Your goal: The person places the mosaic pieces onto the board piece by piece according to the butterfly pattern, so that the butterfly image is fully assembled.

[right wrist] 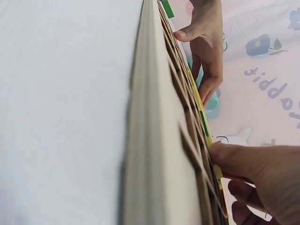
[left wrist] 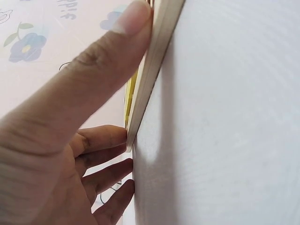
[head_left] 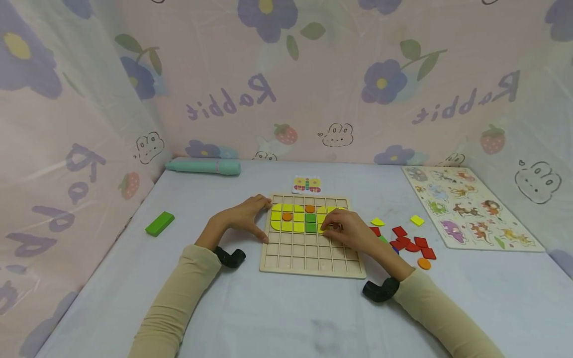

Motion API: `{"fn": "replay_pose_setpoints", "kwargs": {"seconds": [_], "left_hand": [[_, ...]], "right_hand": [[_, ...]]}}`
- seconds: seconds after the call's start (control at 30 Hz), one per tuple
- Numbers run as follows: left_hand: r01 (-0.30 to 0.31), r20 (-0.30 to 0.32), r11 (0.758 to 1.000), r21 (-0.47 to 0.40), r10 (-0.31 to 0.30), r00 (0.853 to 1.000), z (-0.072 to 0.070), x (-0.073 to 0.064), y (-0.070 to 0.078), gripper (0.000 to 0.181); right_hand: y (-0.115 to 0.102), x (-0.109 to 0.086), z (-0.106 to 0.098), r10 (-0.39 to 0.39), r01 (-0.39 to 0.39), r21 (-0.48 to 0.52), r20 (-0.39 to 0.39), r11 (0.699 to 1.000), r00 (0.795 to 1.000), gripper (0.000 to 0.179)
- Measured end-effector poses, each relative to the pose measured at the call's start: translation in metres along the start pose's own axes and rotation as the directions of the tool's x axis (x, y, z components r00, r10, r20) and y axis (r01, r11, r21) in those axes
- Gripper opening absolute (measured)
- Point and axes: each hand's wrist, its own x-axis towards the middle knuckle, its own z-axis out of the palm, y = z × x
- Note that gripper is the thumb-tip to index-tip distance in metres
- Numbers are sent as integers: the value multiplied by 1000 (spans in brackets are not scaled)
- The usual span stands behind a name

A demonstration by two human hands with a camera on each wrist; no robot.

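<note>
A wooden grid board (head_left: 309, 253) lies on the table, with yellow tiles (head_left: 298, 227), green square tiles (head_left: 310, 227) and orange discs (head_left: 287, 217) in its upper rows. My left hand (head_left: 245, 215) rests against the board's left edge; the left wrist view shows its thumb (left wrist: 93, 61) on the rim and the other fingers spread near the far corner. Over the right part of the pattern, my right hand (head_left: 351, 229) holds a yellow tile (head_left: 320, 227) at board level between thumb and curled fingers. The right wrist view shows that thumb (right wrist: 234, 157) touching yellow; the fingertips are partly hidden.
A small butterfly pattern card (head_left: 307, 185) lies behind the board. Right of the board are loose red tiles (head_left: 421, 242), an orange disc (head_left: 424, 263) and yellow pieces (head_left: 417, 220). An animal puzzle board (head_left: 470, 209), a green block (head_left: 159, 223) and a teal pen-shaped case (head_left: 203, 166) lie farther out.
</note>
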Motion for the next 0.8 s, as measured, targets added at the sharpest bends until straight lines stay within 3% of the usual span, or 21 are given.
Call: {"fn": "replay_pose_setpoints", "kwargs": {"seconds": [0.23,0.37,0.47,0.67,0.8], "left_hand": [[-3,0,1000,0,3,1000,-1,-1,1,96],[-10,-4,1000,1,10,1000,-1,-1,1,95],[-19,-6,1000,9,19,1000,0,0,1,93],[-24,-8,1000,21,24,1000,0,0,0,92],[-25,-11,1000,16,26,1000,-1,-2,1,93]], "right_hand": [[3,-2,-3,-44,44,26,-11,999,999,13],[7,-8,-12,7,-8,61,12,998,1000,17],[12,-14,-24,38,-37,67,-16,997,999,20],[33,-37,-58,-1,-4,-40,-112,999,994,22],[46,-55,-78,67,-80,-100,-128,992,989,24]]}}
